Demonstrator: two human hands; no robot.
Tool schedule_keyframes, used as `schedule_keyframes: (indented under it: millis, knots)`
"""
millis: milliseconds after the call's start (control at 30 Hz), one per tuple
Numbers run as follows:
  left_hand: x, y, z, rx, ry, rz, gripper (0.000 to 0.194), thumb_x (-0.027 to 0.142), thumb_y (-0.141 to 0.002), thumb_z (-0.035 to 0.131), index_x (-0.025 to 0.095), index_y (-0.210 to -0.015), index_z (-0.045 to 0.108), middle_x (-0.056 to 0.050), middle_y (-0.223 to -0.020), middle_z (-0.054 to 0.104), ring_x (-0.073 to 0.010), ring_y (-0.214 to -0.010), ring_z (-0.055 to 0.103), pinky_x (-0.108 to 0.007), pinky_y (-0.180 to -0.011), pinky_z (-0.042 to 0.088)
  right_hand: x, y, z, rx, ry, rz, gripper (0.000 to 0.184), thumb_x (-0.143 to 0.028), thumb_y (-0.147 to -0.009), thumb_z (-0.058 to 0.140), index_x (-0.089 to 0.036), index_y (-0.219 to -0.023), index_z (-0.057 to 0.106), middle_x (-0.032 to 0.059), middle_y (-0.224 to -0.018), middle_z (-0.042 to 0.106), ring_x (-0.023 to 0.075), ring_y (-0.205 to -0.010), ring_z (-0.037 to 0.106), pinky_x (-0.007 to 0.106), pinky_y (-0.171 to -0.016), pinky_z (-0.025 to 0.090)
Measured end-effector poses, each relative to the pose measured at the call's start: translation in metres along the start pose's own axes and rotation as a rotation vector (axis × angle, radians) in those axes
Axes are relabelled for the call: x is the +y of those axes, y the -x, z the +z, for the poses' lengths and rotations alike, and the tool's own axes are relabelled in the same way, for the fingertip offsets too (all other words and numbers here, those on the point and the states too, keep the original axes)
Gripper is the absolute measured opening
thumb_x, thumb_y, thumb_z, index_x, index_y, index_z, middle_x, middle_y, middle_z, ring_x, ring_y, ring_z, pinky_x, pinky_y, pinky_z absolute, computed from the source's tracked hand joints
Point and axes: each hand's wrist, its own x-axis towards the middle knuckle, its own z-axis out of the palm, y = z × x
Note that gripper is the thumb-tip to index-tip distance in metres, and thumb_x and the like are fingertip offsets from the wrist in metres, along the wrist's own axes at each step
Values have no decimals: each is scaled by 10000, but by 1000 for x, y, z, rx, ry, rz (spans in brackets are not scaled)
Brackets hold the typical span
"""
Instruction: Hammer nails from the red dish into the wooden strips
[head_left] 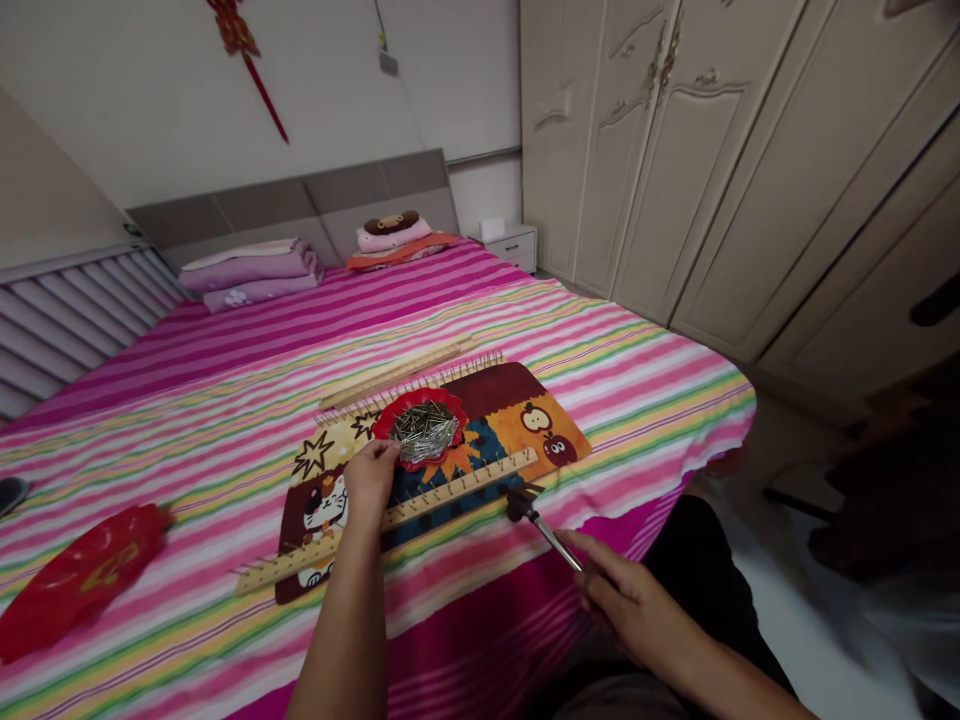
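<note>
My right hand (619, 595) is closed round the handle of a hammer (553, 540), its dark head lying near the right end of a wooden strip. Several nails stand in that wooden strip (457, 487), which runs slantwise across a patterned mat (491, 395). At the left edge of a red scalloped dish (385, 425), the fingertips of my left hand (373, 475) are pinched together. Loose nails (426, 432) fill the dish. Whether a nail is between my left fingers is too small to tell.
Behind the dish lie another nail-studded strip (480, 368) and bare wooden strips (397, 372). A red tray (82, 580) rests on the striped bedspread (600, 350) at left. Folded bedding (255, 270) sits by the headboard (375, 190). A wardrobe (705, 170) stands at right.
</note>
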Motion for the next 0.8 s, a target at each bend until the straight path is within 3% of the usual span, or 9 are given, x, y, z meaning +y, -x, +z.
schedule_keyframes:
  millis: [133, 267, 467, 667, 800]
  knots:
    - [-13, 22, -20, 22, 549, -40, 373, 356, -514, 717, 170, -830, 654, 23, -603, 631, -138, -597, 577, -267, -624, 441, -4, 2, 3, -22, 1, 21, 501, -415, -815, 551, -180, -1253, 609, -39, -577, 466, 107, -488, 374, 211, -461, 342]
    - [-32, 49, -33, -26, 796, -158, 373, 310, -447, 745, 147, -774, 674, -7, -666, 673, -127, -657, 609, -259, -691, 472, -8, 3, 7, -54, -14, 28, 490, -414, -819, 538, -189, -1249, 607, -58, -552, 416, 93, -458, 327, 206, -434, 299]
    - [-67, 81, -38, -77, 862, -341, 415, 255, -376, 797, 140, -766, 718, -41, -739, 705, -145, -735, 629, -272, -742, 489, -7, 5, 11, -103, -48, 45, 506, -379, -814, 535, -162, -1269, 582, -64, -548, 398, 94, -469, 335, 204, -429, 270]
    - [-84, 87, -32, 101, 823, -298, 351, 322, -444, 798, 156, -743, 719, -28, -808, 706, -114, -713, 599, -236, -662, 488, -9, 6, 14, -99, -64, 49, 530, -393, -800, 557, -150, -1272, 577, -59, -567, 424, 96, -481, 330, 214, -451, 287]
    - [-86, 79, -20, 138, 777, -220, 357, 354, -500, 761, 163, -798, 713, -23, -815, 700, -113, -674, 594, -261, -665, 500, -10, 8, 14, -122, -60, 47, 506, -381, -811, 549, -151, -1261, 582, -63, -556, 431, 89, -457, 322, 212, -441, 282]
